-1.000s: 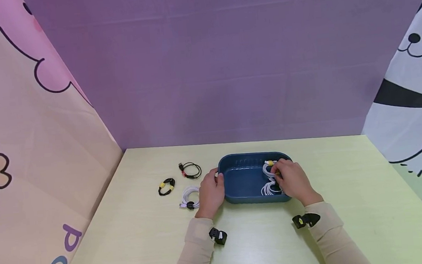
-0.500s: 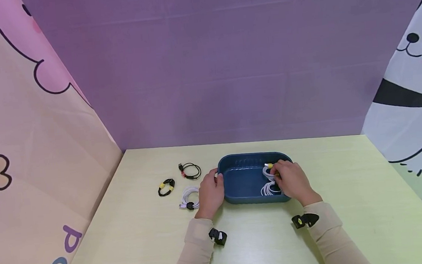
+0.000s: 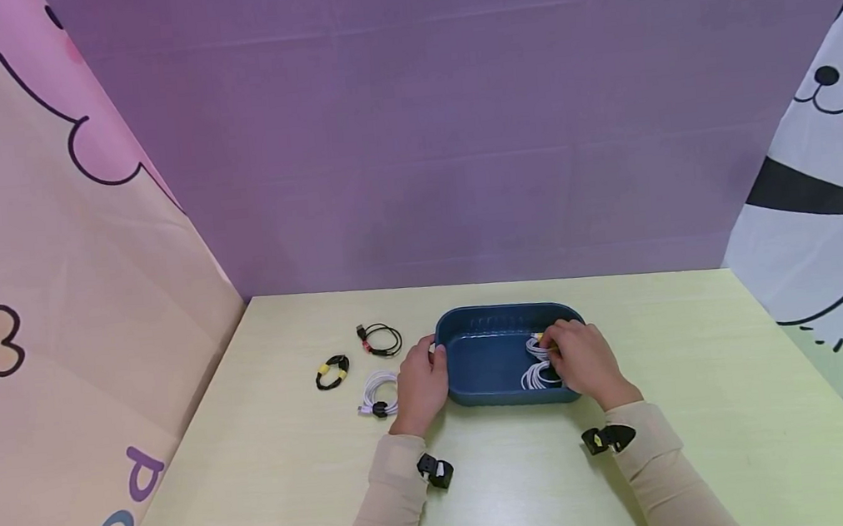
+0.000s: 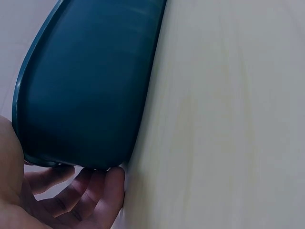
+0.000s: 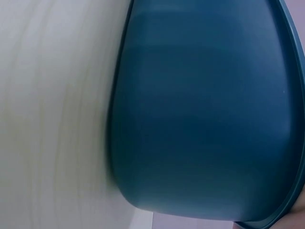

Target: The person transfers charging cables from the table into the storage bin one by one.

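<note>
A dark blue rectangular plastic tray (image 3: 486, 366) sits on the table. My left hand (image 3: 422, 386) grips its left end; in the left wrist view the fingers (image 4: 109, 193) bear on the end wall, thumb side at the rim. My right hand (image 3: 586, 359) reaches over the right end and pinches a coiled white cable (image 3: 535, 347) with a yellow tie, low inside the tray; its fingertips are partly hidden. Just nearer lies a second coiled white cable (image 3: 534, 377) with a dark tie. In the right wrist view the tray's outer wall (image 5: 200, 119) hides the cables.
Left of the tray lie a white coiled cable (image 3: 372, 388) with a black tie, a black cable (image 3: 342, 362) with yellow ties and a thin black USB cable (image 3: 397, 332) with a red tie. A purple curtain (image 3: 455, 126) hangs behind the table (image 3: 516, 489).
The yellow-tied white cable has sunk and turned slightly under my right fingers, its plug end now less visible. My left hand and the tray stay put.
</note>
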`<control>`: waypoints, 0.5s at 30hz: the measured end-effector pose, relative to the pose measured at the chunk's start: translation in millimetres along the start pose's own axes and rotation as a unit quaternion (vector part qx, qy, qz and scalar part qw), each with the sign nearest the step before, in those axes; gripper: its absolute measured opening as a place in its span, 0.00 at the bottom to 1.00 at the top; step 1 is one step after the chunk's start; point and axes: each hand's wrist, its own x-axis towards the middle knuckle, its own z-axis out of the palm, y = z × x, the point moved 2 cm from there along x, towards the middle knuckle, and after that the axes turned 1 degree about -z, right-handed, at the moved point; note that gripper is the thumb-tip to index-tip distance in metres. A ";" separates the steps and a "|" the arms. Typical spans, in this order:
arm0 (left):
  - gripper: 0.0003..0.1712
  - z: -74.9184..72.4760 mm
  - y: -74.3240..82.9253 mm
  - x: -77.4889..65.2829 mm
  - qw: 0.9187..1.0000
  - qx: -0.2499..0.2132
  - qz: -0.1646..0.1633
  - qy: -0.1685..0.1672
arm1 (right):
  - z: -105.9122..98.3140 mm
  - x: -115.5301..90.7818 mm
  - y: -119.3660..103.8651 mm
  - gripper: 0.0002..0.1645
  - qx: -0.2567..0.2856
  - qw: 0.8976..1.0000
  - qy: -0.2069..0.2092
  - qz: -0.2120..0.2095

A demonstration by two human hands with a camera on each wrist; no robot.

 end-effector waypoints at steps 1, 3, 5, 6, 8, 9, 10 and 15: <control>0.22 0.1 -0.2 0.0 1.000 0.000 0.001 0.000 | 0.0 0.0 0.0 0.05 0.000 1.000 0.001 -0.001; 0.22 0.5 -0.8 -0.1 1.000 0.001 0.002 0.000 | 0.3 0.0 0.0 0.05 0.001 1.000 0.003 -0.001; 0.22 0.5 -0.9 -0.3 1.000 0.001 0.003 0.002 | 0.5 0.0 0.0 0.05 0.002 1.000 0.004 -0.001; 0.22 0.5 -0.8 -0.4 1.000 0.001 0.004 0.002 | 0.5 0.0 0.0 0.05 0.002 1.000 0.004 -0.001; 0.21 0.2 -0.4 -0.8 1.000 0.002 0.005 0.003 | 0.8 0.0 0.0 0.05 0.002 1.000 0.004 0.001; 0.21 0.2 -0.4 -0.8 1.000 0.002 0.006 0.004 | 0.8 0.0 -0.1 0.05 0.002 1.000 0.003 0.002; 0.21 -0.1 0.0 -1.0 1.000 0.001 0.005 0.004 | 1.0 0.0 -0.2 0.05 0.001 1.000 0.003 0.004; 0.22 0.3 0.6 -0.4 1.000 -0.001 0.000 0.001 | 0.4 -0.2 -1.2 0.04 -0.005 1.000 -0.005 0.014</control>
